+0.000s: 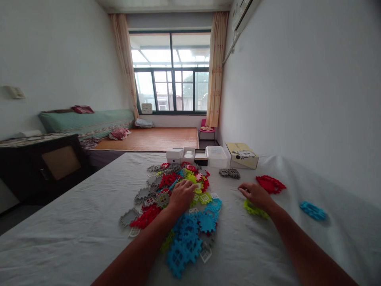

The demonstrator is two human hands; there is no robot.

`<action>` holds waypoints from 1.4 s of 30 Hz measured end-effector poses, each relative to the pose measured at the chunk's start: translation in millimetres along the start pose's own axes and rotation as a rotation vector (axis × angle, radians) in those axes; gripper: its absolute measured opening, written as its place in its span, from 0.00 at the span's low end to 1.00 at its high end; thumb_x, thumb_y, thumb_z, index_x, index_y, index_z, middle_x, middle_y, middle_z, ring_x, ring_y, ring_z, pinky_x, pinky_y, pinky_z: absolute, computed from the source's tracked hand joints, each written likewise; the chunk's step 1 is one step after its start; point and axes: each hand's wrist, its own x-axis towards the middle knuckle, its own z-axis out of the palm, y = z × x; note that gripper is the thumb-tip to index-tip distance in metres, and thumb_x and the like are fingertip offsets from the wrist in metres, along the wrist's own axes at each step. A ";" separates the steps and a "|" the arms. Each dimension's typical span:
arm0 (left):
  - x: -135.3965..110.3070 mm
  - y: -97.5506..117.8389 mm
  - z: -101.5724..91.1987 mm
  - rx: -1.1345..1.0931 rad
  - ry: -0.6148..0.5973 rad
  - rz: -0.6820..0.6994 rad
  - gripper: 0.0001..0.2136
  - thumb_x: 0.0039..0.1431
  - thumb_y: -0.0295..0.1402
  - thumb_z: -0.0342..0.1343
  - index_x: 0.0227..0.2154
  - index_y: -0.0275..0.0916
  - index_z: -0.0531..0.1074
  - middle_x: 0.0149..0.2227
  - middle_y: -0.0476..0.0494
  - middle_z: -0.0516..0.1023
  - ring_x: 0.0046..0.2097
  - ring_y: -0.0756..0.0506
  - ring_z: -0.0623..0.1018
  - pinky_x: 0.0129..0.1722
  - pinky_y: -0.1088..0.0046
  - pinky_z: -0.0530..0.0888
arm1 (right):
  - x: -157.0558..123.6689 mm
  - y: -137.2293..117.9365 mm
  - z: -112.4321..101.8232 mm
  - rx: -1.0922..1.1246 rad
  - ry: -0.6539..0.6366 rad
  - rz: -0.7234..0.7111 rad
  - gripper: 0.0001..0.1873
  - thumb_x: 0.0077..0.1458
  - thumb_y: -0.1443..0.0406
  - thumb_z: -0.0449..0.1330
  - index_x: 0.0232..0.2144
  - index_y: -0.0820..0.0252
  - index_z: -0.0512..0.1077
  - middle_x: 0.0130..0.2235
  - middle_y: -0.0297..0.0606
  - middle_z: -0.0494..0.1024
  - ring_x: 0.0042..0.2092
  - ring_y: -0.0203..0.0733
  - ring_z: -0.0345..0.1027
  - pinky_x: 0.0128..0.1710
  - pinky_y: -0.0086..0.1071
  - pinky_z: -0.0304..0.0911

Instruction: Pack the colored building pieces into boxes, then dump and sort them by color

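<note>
A heap of flat plastic building pieces [175,198] in red, grey, blue, green and white lies on the white sheet [74,230]. My left hand [182,195] rests on top of the heap with its fingers curled down among the pieces; what they grip is hidden. My right hand [256,194] lies palm down to the right, fingers pressed on the sheet beside a yellow-green piece [255,210]. Sorted small stacks lie around it: red pieces [270,184], grey pieces [229,173], a blue piece [313,210].
Small white boxes [181,155], a clear plastic tub [216,156] and a yellow cardboard box [242,155] stand at the far edge. A white wall runs along the right. Beyond are a bed with a mat [149,139], a dark cabinet [44,163] and a window [171,71].
</note>
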 end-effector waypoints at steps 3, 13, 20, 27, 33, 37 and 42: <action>-2.5 -1.6 -10.8 -0.035 0.032 -0.032 0.07 0.60 0.33 0.52 0.36 0.45 0.75 0.37 0.44 0.75 0.46 0.43 0.71 0.47 0.66 0.68 | -0.6 -11.8 0.0 0.048 0.058 -0.042 0.16 0.56 0.56 0.51 0.36 0.55 0.75 0.35 0.39 0.80 0.34 0.42 0.73 0.37 0.33 0.64; -8.1 39.8 -14.4 -0.782 0.075 -0.027 0.09 0.58 0.34 0.53 0.37 0.39 0.75 0.33 0.45 0.76 0.35 0.49 0.75 0.33 0.77 0.73 | -27.1 -112.7 1.2 0.498 0.003 -0.403 0.22 0.56 0.54 0.56 0.51 0.52 0.68 0.46 0.41 0.74 0.44 0.42 0.69 0.41 0.34 0.67; -13.2 33.9 -11.6 -0.852 0.037 -0.063 0.12 0.58 0.33 0.52 0.44 0.40 0.73 0.45 0.42 0.74 0.39 0.49 0.76 0.36 0.75 0.76 | -10.5 -59.0 -9.3 0.452 0.034 -0.185 0.22 0.56 0.56 0.54 0.51 0.58 0.67 0.34 0.37 0.77 0.34 0.39 0.70 0.35 0.32 0.66; -11.8 11.5 -17.1 -0.774 0.083 -0.069 0.10 0.57 0.31 0.50 0.36 0.40 0.77 0.42 0.41 0.77 0.45 0.45 0.75 0.38 0.72 0.76 | -12.5 31.0 -36.0 0.470 -0.228 0.139 0.23 0.50 0.50 0.56 0.39 0.63 0.73 0.32 0.39 0.75 0.29 0.38 0.68 0.28 0.30 0.63; -10.4 -3.8 -16.1 -0.757 0.151 -0.108 0.10 0.58 0.33 0.51 0.35 0.40 0.77 0.42 0.43 0.77 0.43 0.46 0.76 0.38 0.74 0.75 | -16.2 45.9 -36.7 0.315 -0.302 0.147 0.23 0.47 0.48 0.56 0.32 0.62 0.76 0.30 0.41 0.77 0.32 0.42 0.70 0.31 0.32 0.62; -9.2 -18.1 -16.2 -0.673 0.179 -0.169 0.11 0.58 0.33 0.49 0.37 0.41 0.76 0.42 0.43 0.77 0.41 0.47 0.77 0.39 0.74 0.75 | -8.4 49.8 -30.9 0.142 -0.091 0.098 0.22 0.49 0.50 0.54 0.31 0.60 0.77 0.35 0.42 0.79 0.37 0.46 0.71 0.38 0.35 0.63; -15.4 -21.0 -8.8 -0.376 -0.003 -0.075 0.10 0.58 0.33 0.51 0.39 0.43 0.76 0.41 0.44 0.78 0.44 0.44 0.76 0.45 0.69 0.72 | -4.9 36.8 -22.9 0.073 -0.022 0.062 0.21 0.52 0.52 0.51 0.35 0.60 0.76 0.38 0.43 0.80 0.39 0.46 0.72 0.39 0.34 0.63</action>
